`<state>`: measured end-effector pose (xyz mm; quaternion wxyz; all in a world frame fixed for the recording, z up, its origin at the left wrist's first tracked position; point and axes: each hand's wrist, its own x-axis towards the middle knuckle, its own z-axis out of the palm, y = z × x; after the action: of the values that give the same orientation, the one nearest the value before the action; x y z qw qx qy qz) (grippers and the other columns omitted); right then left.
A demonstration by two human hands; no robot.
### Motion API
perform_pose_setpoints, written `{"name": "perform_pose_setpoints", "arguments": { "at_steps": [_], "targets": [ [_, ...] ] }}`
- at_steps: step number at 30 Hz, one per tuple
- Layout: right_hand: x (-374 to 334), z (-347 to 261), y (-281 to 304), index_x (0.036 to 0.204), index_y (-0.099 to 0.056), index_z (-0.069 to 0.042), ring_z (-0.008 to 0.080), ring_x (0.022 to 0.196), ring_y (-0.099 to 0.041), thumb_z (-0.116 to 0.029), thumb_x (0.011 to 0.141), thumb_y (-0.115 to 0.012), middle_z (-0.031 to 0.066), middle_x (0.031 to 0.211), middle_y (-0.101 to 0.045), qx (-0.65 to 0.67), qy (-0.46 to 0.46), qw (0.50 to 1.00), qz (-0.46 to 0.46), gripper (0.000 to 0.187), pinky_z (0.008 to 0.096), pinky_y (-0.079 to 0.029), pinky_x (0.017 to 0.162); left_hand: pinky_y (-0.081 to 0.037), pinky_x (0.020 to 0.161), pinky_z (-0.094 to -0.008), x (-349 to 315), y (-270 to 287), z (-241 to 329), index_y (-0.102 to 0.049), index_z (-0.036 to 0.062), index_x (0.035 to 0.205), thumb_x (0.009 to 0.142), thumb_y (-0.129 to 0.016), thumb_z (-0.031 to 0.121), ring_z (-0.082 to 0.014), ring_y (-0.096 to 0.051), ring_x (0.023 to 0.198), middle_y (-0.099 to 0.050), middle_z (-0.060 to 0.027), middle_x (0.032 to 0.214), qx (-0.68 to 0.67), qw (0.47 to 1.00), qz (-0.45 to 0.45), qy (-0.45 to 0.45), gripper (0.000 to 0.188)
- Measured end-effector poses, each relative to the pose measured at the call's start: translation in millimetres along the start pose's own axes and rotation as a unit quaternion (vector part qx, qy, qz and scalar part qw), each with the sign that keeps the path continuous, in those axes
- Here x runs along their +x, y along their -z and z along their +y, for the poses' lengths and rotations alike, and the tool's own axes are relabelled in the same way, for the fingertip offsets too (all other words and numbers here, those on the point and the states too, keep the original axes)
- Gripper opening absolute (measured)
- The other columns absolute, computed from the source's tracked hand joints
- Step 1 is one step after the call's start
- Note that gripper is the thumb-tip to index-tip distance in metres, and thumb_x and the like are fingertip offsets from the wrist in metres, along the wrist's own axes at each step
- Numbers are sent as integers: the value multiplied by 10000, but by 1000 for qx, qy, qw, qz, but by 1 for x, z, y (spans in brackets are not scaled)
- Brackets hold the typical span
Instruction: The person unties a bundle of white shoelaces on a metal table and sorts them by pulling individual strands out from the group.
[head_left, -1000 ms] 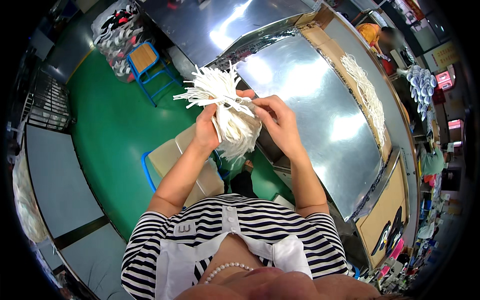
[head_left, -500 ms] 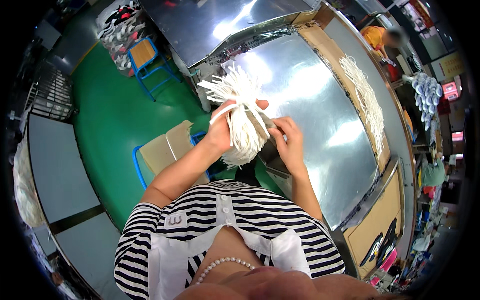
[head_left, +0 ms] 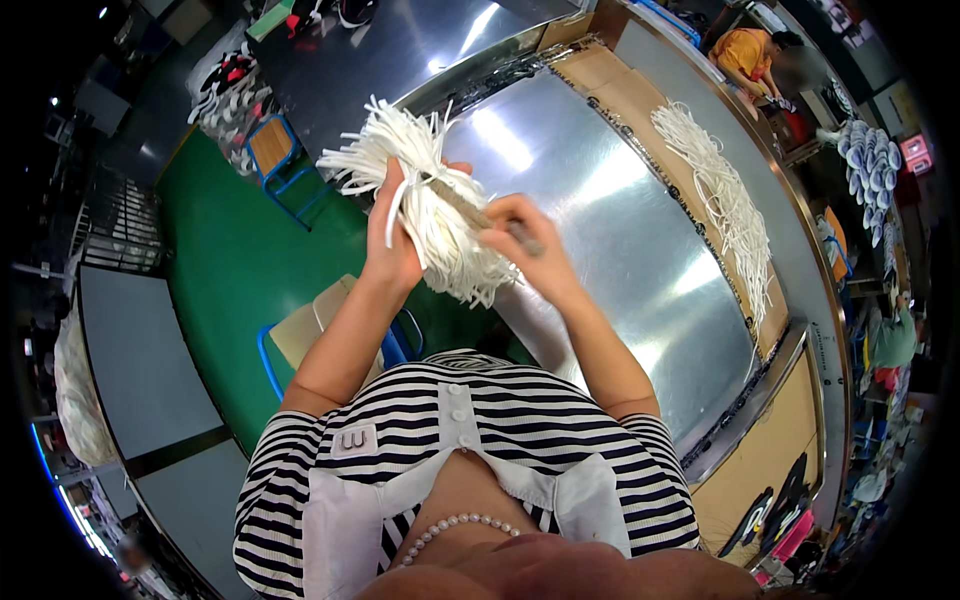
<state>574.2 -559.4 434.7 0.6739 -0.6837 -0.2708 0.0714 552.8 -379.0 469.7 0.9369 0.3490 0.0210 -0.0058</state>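
My left hand (head_left: 393, 250) grips a thick bundle of white flat laces (head_left: 425, 195), its loose ends fanning out above my thumb and below my palm. My right hand (head_left: 525, 245) pinches a brownish strip (head_left: 462, 205) that runs across the bundle's middle. Both hands are raised above the near edge of a shiny metal table (head_left: 620, 250). One loose lace curls down beside my left thumb.
A long pile of white laces (head_left: 728, 210) lies on cardboard along the table's far side. A person in an orange top (head_left: 752, 52) works beyond it. A blue stool (head_left: 272, 148) and a cardboard box (head_left: 312, 325) stand on the green floor to my left.
The bundle has moved left and tilted, and my right hand has come up over its middle onto the brownish strip. The view has shifted, showing more of the table.
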Motion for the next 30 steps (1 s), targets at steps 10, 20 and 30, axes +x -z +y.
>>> {"name": "perform_pose_setpoints", "arguments": {
  "at_steps": [10,20,30],
  "targets": [
    [32,-3,-26,869,-591,-23,287,630,-550,-120,828,-653,129,763,-571,-171,83,981,42,122,342,-453,589,-457,946,-432,17,30,18,-450,-2,1271,985,-327,464,-322,-570,1075,-574,-216,1184,-46,998,30,-26,561],
    [-106,83,69,942,-679,-20,66,657,-496,-259,931,-554,0,777,-631,41,-311,912,265,269,220,-399,607,-431,983,-479,36,42,123,-409,0,1333,996,-318,415,-346,-537,1134,-528,-242,1248,45,991,106,-69,542],
    [-205,140,156,938,-694,-57,235,746,-637,-266,876,-593,95,797,-679,-302,-397,793,349,240,323,-479,696,-354,1014,-283,273,63,-34,-473,-3,1298,897,-638,268,-162,-481,1184,-510,-72,1304,241,970,11,-16,512]
  ]
}}
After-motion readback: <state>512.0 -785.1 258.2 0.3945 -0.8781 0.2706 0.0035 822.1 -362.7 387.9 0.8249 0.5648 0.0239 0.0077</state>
